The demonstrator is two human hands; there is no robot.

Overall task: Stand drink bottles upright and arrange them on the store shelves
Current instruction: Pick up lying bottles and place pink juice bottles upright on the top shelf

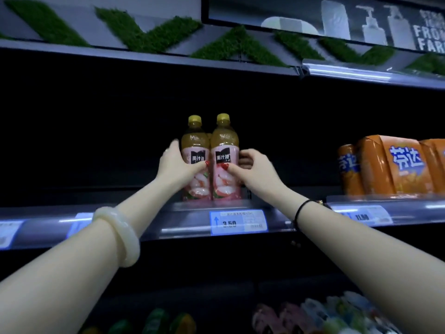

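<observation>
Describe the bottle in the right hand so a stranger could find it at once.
Find the middle shelf, above the blue 3.50 price tag. Two upright yellow-capped, pink-labelled bottles stand side by side at the front. Yours is the right bottle, gripped by the right hand, nearer the orange multipack.

Centre of the frame: the left juice bottle (195, 141) and the right juice bottle (225, 141) are clear, smooth plastic. Each is wrapped in a glossy pink film label and has one of the yellow plastic caps (223, 118). The shelf (265, 203) under them looks like matt grey metal. Its front edge carries a clear, shiny plastic rail (187, 227) with a paper price tag (238, 222) behind it.

Right of the frame: an orange multipack (395, 165) sits in glossy, crinkled shrink film.

Along the top: rough, tufted strips of green artificial grass (154, 32), beside a glossy dark sign panel (313, 18).

Lower left: a pale, polished, stone-like bangle (120, 235).

Lower right: a thin, matt black hair tie (302, 208).

The red fingernails (224, 166) are glossy.
</observation>
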